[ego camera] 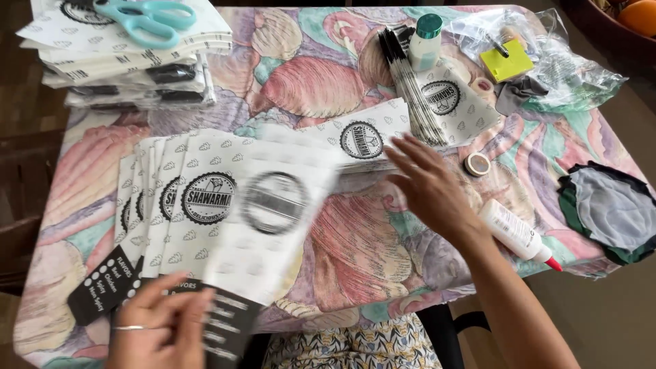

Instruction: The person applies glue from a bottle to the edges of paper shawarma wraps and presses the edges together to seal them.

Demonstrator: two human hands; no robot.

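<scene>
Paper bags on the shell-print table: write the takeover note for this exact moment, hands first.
Left hand: pinching the black bottom end of the top paper bag, which is blurred with motion.
Right hand: open, fingers spread, holding nothing, hovering over the tablecloth near a few bags lying flat.
Laid out: a fanned row of printed bags on the left.
Not yet fanned: the tall stack at the far left corner, teal scissors on top.
Nearby: glue bottle by the right wrist, tape roll, bundle of thin sticks, and a second bottle with a green cap.
</scene>
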